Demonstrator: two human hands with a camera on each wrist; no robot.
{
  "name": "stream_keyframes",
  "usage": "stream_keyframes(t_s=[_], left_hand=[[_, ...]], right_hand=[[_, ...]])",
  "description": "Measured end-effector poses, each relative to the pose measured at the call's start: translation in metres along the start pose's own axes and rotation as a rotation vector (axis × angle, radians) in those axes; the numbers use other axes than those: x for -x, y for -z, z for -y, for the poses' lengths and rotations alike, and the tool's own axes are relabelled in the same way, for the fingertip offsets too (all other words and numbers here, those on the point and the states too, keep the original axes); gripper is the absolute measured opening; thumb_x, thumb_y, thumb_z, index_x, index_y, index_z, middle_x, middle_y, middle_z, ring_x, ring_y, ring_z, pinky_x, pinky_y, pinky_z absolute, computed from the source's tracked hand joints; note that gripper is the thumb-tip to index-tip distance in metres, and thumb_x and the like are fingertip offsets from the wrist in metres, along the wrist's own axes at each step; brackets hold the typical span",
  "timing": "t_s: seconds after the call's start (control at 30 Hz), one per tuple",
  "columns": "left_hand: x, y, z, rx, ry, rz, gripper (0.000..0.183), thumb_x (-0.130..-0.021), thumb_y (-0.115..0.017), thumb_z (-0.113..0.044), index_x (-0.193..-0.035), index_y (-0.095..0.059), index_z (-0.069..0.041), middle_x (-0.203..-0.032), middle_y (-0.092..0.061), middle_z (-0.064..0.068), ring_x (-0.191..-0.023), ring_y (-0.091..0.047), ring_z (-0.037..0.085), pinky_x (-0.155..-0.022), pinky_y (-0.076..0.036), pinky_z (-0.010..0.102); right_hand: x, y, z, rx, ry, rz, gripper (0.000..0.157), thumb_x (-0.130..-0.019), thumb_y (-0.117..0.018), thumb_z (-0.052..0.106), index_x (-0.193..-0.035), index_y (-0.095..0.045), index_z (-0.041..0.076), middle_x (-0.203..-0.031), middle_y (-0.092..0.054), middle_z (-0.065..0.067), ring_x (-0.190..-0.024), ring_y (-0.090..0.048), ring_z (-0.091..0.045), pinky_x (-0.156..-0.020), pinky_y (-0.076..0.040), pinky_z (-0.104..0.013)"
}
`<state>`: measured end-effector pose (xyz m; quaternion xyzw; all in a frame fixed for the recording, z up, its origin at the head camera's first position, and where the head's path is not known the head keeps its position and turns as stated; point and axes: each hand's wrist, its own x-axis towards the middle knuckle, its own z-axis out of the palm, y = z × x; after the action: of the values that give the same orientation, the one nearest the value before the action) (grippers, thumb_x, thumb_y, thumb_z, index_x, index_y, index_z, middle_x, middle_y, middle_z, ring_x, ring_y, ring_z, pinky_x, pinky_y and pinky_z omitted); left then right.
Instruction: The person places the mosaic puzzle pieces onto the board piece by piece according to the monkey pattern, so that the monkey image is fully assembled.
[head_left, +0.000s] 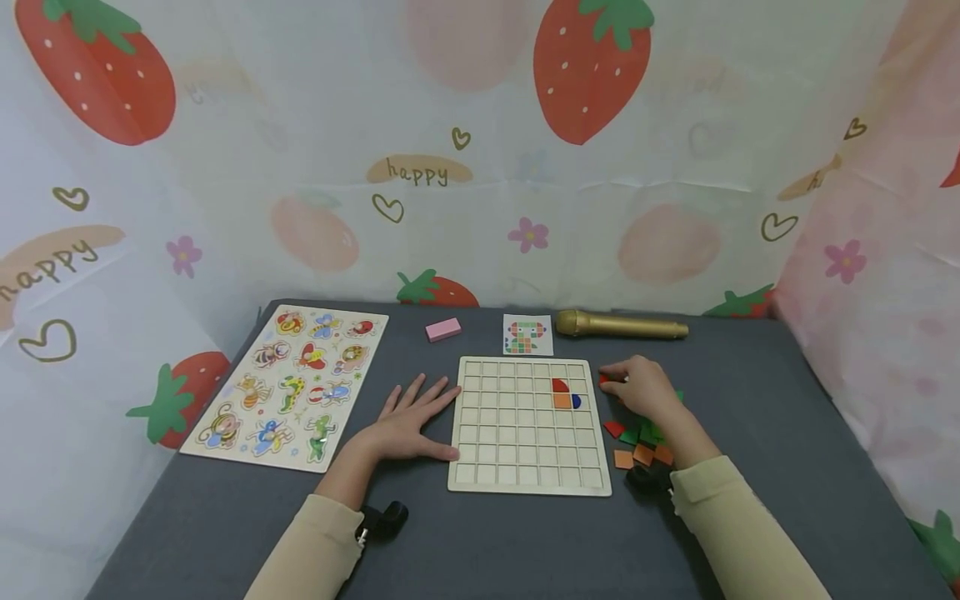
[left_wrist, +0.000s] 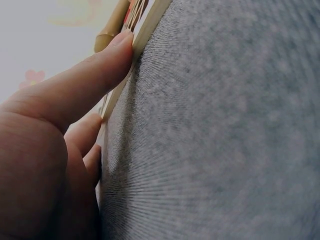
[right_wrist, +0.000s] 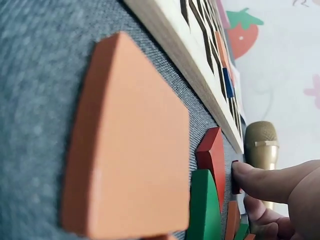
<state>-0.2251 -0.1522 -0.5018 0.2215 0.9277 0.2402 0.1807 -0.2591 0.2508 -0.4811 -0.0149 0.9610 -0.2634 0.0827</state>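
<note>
A wooden grid board (head_left: pixel 497 433) lies mid-table. On its upper right part sit a red rounded piece (head_left: pixel 559 386), an orange square (head_left: pixel 562 401) and a blue half-round piece (head_left: pixel 576 402). My left hand (head_left: pixel 408 427) has its fingers spread, with thumb and fingertips touching the board's left edge. To the right of the board, my right hand (head_left: pixel 643 388) pinches a small red piece (right_wrist: pixel 236 177) between thumb and fingers, low over the cloth. Below that hand lie loose pieces: another red one (head_left: pixel 614 428), green ones (head_left: pixel 649 432) and orange squares (head_left: pixel 623 459). The forearm partly hides this pile.
Behind the board are a small picture card (head_left: pixel 528 335), a gold microphone (head_left: pixel 622 325) and a pink block (head_left: pixel 443 330). A sheet of cartoon insects (head_left: pixel 285 387) lies at the left. A printed curtain (head_left: pixel 480 150) hangs behind the dark tablecloth (head_left: pixel 480 546).
</note>
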Motion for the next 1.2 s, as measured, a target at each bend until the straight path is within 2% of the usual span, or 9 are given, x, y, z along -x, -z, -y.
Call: stream_keyframes(t_s=[0.1, 0.2, 0.33, 0.5, 0.73, 0.93, 1.2], left_hand=[[0.0, 0.0, -0.001, 0.001, -0.001, 0.001, 0.103, -0.079, -0.074, -0.067, -0.162, -0.021, -0.036, -0.171, -0.01, -0.004, -0.158, 0.01, 0.029, -0.123, 0.01, 0.059], [0.0, 0.001, -0.001, 0.003, -0.001, 0.002, 0.103, -0.079, -0.074, -0.067, -0.162, -0.021, -0.035, -0.171, -0.01, -0.004, -0.158, 0.01, 0.029, -0.123, 0.01, 0.059], [-0.001, 0.0, -0.001, 0.004, -0.004, 0.001, 0.103, -0.079, -0.074, -0.066, -0.162, -0.022, -0.035, -0.171, -0.01, -0.003, -0.158, 0.01, 0.03, -0.123, 0.01, 0.059], [-0.001, 0.0, -0.001, 0.001, -0.005, 0.002, 0.104, -0.079, -0.074, -0.066, -0.162, -0.022, -0.034, -0.171, -0.01, -0.003, -0.158, 0.009, 0.031, -0.123, 0.009, 0.06], [-0.001, 0.0, 0.0, -0.001, 0.008, 0.004, 0.105, -0.078, -0.075, -0.067, -0.162, -0.021, -0.035, -0.171, -0.01, -0.004, -0.158, 0.01, 0.03, -0.123, 0.009, 0.059], [-0.002, -0.001, 0.001, -0.007, 0.0, -0.004, 0.104, -0.078, -0.075, -0.067, -0.162, -0.023, -0.034, -0.171, -0.011, -0.003, -0.158, 0.009, 0.032, -0.123, 0.009, 0.06], [-0.002, -0.001, 0.001, -0.011, -0.001, -0.006, 0.104, -0.078, -0.074, -0.068, -0.162, -0.023, -0.035, -0.171, -0.011, -0.003, -0.158, 0.009, 0.032, -0.123, 0.009, 0.061]], right_hand=[[0.001, 0.0, -0.001, -0.027, 0.025, -0.027, 0.03, -0.095, -0.072, 0.02, -0.122, -0.072, 0.007, -0.118, -0.071, -0.017, -0.076, -0.066, -0.019, -0.065, -0.055, -0.033], [0.003, 0.001, 0.0, -0.079, 0.03, -0.044, 0.017, -0.093, -0.074, 0.018, -0.106, -0.071, 0.007, -0.105, -0.07, -0.014, -0.074, -0.065, -0.021, -0.063, -0.055, -0.033], [0.006, 0.005, 0.002, -0.128, 0.011, -0.045, 0.014, -0.093, -0.075, 0.019, -0.097, -0.067, 0.009, -0.097, -0.067, -0.011, -0.065, -0.062, -0.018, -0.058, -0.053, -0.031], [0.012, 0.007, 0.006, -0.15, 0.009, -0.052, 0.019, -0.092, -0.076, 0.025, -0.097, -0.067, 0.009, -0.092, -0.067, -0.01, -0.064, -0.063, -0.019, -0.058, -0.053, -0.031], [0.02, 0.009, 0.012, -0.154, 0.044, -0.081, 0.021, -0.092, -0.076, 0.03, -0.1, -0.071, 0.011, -0.09, -0.07, -0.005, -0.077, -0.061, -0.02, -0.064, -0.049, -0.032], [0.029, 0.006, 0.022, -0.2, 0.094, -0.059, 0.02, -0.094, -0.074, 0.029, -0.103, -0.075, 0.012, -0.092, -0.074, -0.004, -0.082, -0.066, -0.018, -0.068, -0.051, -0.033], [0.037, -0.008, 0.031, -0.237, 0.118, -0.054, 0.02, -0.095, -0.072, 0.025, -0.106, -0.073, 0.008, -0.086, -0.071, -0.006, -0.071, -0.059, -0.016, -0.062, -0.047, -0.03]])
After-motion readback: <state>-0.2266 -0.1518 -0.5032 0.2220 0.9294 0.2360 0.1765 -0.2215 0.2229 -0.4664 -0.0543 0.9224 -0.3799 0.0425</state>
